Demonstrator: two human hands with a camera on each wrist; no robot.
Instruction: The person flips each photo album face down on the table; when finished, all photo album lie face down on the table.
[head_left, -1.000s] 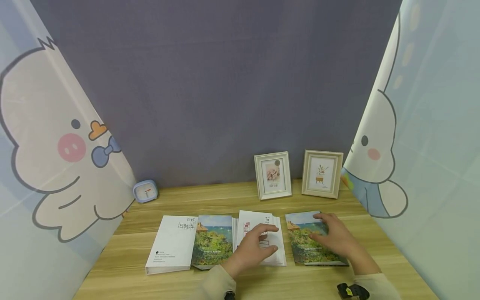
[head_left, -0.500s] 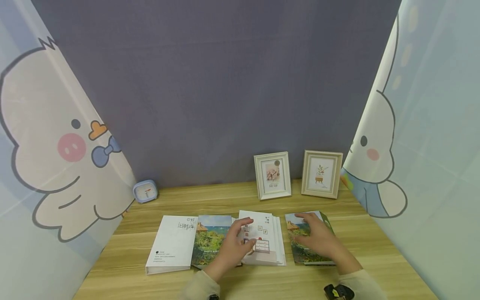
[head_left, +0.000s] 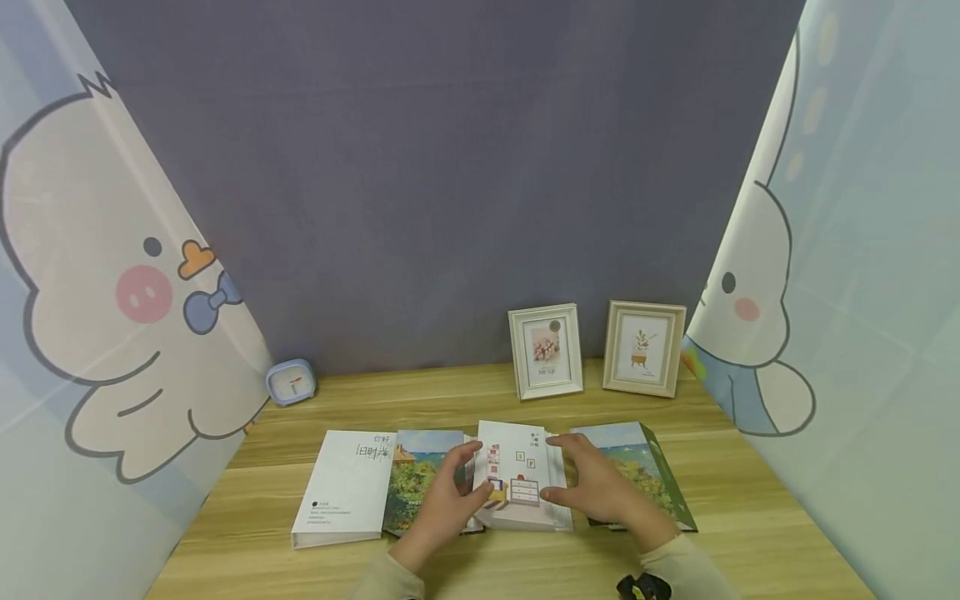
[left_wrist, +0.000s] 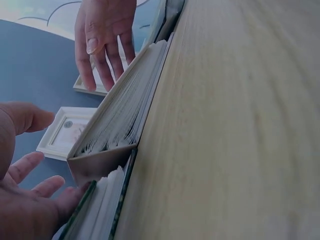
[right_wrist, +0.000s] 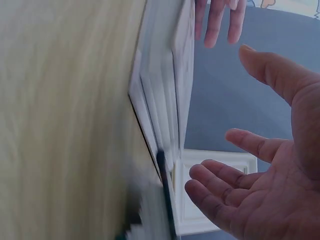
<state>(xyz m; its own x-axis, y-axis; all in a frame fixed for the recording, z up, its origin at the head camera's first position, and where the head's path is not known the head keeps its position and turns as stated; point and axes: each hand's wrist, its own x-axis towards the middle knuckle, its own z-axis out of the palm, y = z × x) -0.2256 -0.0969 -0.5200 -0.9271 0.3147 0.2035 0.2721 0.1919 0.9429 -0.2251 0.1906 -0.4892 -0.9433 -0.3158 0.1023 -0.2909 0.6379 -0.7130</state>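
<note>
A thick white album (head_left: 516, 467) with a cover drawing of a chest of drawers lies between my hands. My left hand (head_left: 444, 502) is at its left edge, above a green landscape photo album (head_left: 420, 467). Its fingers are spread in the left wrist view, low beside the spine of the white album (left_wrist: 117, 107); whether they touch it I cannot tell. My right hand (head_left: 596, 485) hovers by the right edge, partly hiding a second landscape photo album (head_left: 651, 471). In the right wrist view the right hand's fingers (right_wrist: 227, 187) are loosely extended and hold nothing.
Another white album (head_left: 347, 487) lies at the far left of the row. Behind stand two picture frames, one white (head_left: 546, 350) and one beige (head_left: 643, 348). A blue clock (head_left: 291, 382) is at the back left. A grey curtain (head_left: 420, 183) backs the wooden table (head_left: 420, 400).
My left hand has moved left, off the middle white album, uncovering its cover. My right hand has moved left from the right landscape album to the white album's right edge.
</note>
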